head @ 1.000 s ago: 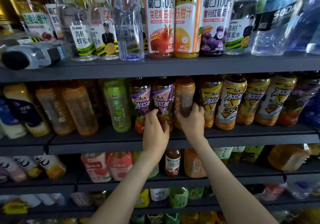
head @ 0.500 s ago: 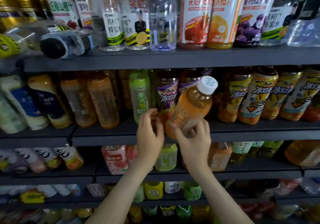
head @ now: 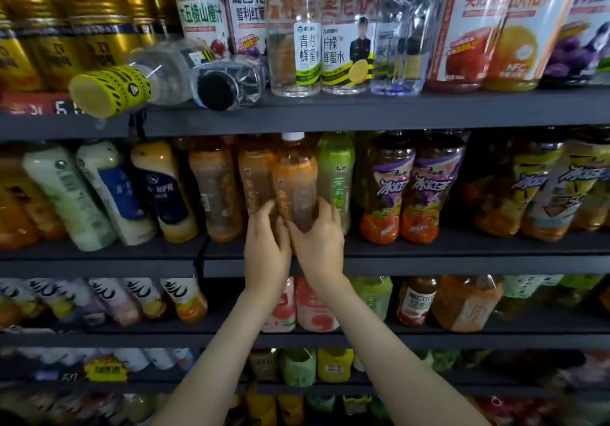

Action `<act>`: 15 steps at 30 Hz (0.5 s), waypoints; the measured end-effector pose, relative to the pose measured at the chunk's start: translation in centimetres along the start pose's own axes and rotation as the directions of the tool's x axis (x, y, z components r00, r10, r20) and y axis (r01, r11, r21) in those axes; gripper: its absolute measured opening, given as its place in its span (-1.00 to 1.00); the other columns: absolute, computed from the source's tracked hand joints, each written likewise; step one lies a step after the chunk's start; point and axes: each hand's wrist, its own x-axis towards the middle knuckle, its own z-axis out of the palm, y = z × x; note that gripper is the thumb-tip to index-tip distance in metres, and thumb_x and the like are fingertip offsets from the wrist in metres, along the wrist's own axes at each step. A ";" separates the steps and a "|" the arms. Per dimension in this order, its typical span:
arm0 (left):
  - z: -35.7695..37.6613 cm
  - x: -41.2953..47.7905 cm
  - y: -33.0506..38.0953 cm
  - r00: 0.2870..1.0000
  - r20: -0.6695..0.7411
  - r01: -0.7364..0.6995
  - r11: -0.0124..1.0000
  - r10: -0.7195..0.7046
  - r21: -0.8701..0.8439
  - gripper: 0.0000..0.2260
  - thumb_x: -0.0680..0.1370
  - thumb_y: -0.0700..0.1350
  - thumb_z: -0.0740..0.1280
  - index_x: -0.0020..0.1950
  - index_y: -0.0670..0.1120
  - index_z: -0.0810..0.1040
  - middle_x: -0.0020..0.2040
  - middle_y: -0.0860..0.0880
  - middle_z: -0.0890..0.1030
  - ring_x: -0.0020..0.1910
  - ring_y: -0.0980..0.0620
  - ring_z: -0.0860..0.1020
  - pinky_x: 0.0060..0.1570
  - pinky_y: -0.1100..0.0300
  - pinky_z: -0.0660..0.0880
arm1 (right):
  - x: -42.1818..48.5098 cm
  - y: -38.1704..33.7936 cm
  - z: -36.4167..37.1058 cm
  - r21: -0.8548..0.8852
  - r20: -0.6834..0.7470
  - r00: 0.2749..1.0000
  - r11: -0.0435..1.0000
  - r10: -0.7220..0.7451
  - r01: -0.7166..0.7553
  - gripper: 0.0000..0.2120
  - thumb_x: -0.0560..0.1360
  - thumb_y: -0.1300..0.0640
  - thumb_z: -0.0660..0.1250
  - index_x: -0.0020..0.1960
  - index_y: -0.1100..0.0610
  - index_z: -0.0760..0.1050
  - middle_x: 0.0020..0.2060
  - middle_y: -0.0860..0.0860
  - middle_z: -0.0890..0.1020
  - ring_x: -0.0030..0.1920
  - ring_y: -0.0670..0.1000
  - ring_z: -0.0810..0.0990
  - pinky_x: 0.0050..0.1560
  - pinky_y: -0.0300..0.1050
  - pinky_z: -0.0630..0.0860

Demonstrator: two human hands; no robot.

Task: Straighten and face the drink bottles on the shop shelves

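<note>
An orange tea bottle [head: 295,181] with a white cap stands upright on the middle shelf [head: 429,254], between another orange bottle [head: 255,178] and a green tea bottle [head: 335,171]. My right hand [head: 318,239] grips the lower part of the white-capped bottle. My left hand [head: 265,244] touches its base from the left, fingers against the neighbouring orange bottle. Two purple-labelled iced tea bottles [head: 409,188] stand to the right.
Two clear bottles [head: 171,75] lie on their sides on the top shelf [head: 363,108], caps facing out. Leaning white and blue bottles [head: 109,191] fill the middle shelf's left. Yellow-labelled bottles [head: 541,188] crowd its right. Lower shelves hold more drinks.
The orange bottle was pulled out tilted from beside the purple bottles, carried left, and now stands upright next to the other orange bottles. Both hands moved left with it.
</note>
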 end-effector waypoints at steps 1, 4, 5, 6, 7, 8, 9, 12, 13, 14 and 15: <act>0.2 0.2 0.0 1.000 0.012 0.002 1.000 -0.002 -0.006 -0.70 0.61 -0.20 0.20 0.34 -0.15 0.37 0.26 -0.14 0.46 0.22 0.00 0.44 0.08 0.47 0.27 | 0.2 -0.1 0.1 -0.024 0.004 1.000 1.000 0.002 -0.002 -0.42 0.47 0.03 0.41 0.39 0.18 0.30 0.26 0.07 0.45 0.25 0.01 0.45 0.13 -0.30 0.34; 0.8 0.7 -0.2 1.000 0.024 0.008 1.000 -0.008 -0.002 -0.69 0.62 -0.15 0.18 0.35 -0.15 0.34 0.28 -0.16 0.45 0.25 -0.05 0.44 0.15 0.29 0.36 | 0.6 -0.2 0.2 -0.112 0.034 0.999 0.993 -0.018 0.022 -0.43 0.52 0.06 0.34 0.44 0.19 0.23 0.30 0.11 0.41 0.27 0.07 0.45 0.14 -0.17 0.45; 1.1 0.8 -0.4 1.000 0.018 0.009 1.000 -0.009 0.001 -0.69 0.62 -0.15 0.18 0.35 -0.16 0.34 0.27 -0.17 0.45 0.25 -0.08 0.44 0.18 0.18 0.40 | 0.6 -0.2 0.1 -0.164 0.045 0.999 0.986 -0.030 0.037 -0.44 0.53 0.05 0.32 0.45 0.19 0.22 0.31 0.11 0.40 0.27 0.08 0.45 0.13 -0.12 0.47; 1.3 1.0 -0.4 1.000 0.011 0.020 1.000 -0.020 -0.002 -0.69 0.61 -0.14 0.17 0.34 -0.17 0.35 0.26 -0.17 0.45 0.25 -0.09 0.45 0.20 0.08 0.43 | 0.6 -0.2 0.1 -0.215 0.049 0.998 0.975 -0.045 0.054 -0.45 0.54 0.04 0.30 0.45 0.20 0.21 0.31 0.12 0.40 0.27 0.09 0.45 0.12 -0.09 0.48; 1.5 1.0 -0.4 0.999 0.005 0.039 0.999 -0.039 -0.009 -0.69 0.61 -0.11 0.16 0.33 -0.18 0.36 0.24 -0.17 0.46 0.24 -0.10 0.45 0.20 0.00 0.44 | 0.5 -0.1 0.0 -0.257 0.049 0.997 0.964 -0.061 0.071 -0.46 0.55 0.04 0.29 0.44 0.21 0.23 0.30 0.13 0.40 0.27 0.10 0.44 0.12 -0.08 0.49; 1.6 1.1 -0.4 0.998 0.002 0.056 0.998 -0.056 -0.018 -0.69 0.61 -0.09 0.15 0.32 -0.17 0.37 0.23 -0.16 0.47 0.23 -0.10 0.45 0.20 -0.04 0.44 | 0.4 0.0 0.0 -0.280 0.043 0.996 0.956 -0.082 0.091 -0.49 0.55 0.05 0.29 0.42 0.22 0.25 0.28 0.14 0.41 0.27 0.11 0.44 0.12 -0.08 0.49; 1.7 1.1 -0.3 0.998 0.000 0.065 0.998 -0.065 -0.020 -0.69 0.61 -0.06 0.14 0.31 -0.16 0.38 0.22 -0.15 0.47 0.22 -0.10 0.45 0.20 -0.06 0.44 | 0.3 0.1 -0.1 -0.294 0.039 0.995 0.950 -0.094 0.101 -0.52 0.55 0.06 0.29 0.39 0.23 0.27 0.27 0.14 0.42 0.26 0.11 0.45 0.13 -0.08 0.49; 2.0 1.0 -0.1 0.998 -0.008 0.055 0.998 -0.056 -0.013 -0.67 0.59 -0.03 0.14 0.28 -0.17 0.39 0.19 -0.15 0.48 0.20 -0.10 0.45 0.21 -0.06 0.44 | 0.4 0.4 -0.2 -0.306 0.035 0.995 0.947 -0.092 0.099 -0.58 0.55 0.10 0.27 0.34 0.22 0.28 0.24 0.14 0.44 0.26 0.10 0.44 0.15 -0.09 0.46; 2.2 1.0 0.0 0.998 -0.010 0.063 0.998 -0.063 -0.016 -0.67 0.58 -0.04 0.14 0.28 -0.17 0.39 0.19 -0.15 0.48 0.20 -0.09 0.46 0.22 -0.05 0.43 | 0.6 0.4 -0.3 -0.297 0.034 0.995 0.950 -0.093 0.099 -0.58 0.55 0.11 0.27 0.33 0.22 0.27 0.22 0.14 0.45 0.25 0.10 0.45 0.15 -0.09 0.46; 2.3 1.0 0.0 0.997 -0.006 0.074 0.997 -0.074 -0.019 -0.68 0.58 -0.07 0.16 0.28 -0.17 0.38 0.19 -0.15 0.47 0.19 -0.07 0.46 0.24 -0.01 0.43 | 0.7 0.3 -0.2 -0.294 0.027 0.995 0.950 -0.100 0.104 -0.59 0.54 0.12 0.27 0.32 0.23 0.27 0.21 0.15 0.47 0.24 0.11 0.46 0.14 -0.08 0.47; 2.2 1.1 -0.1 0.996 -0.002 0.088 0.996 -0.088 -0.015 -0.70 0.58 -0.11 0.18 0.29 -0.17 0.38 0.20 -0.15 0.47 0.19 -0.05 0.45 0.25 0.05 0.42 | 0.8 0.1 0.0 -0.304 0.029 0.994 0.947 -0.104 0.107 -0.60 0.54 0.13 0.27 0.31 0.24 0.27 0.20 0.16 0.48 0.23 0.12 0.46 0.12 -0.06 0.48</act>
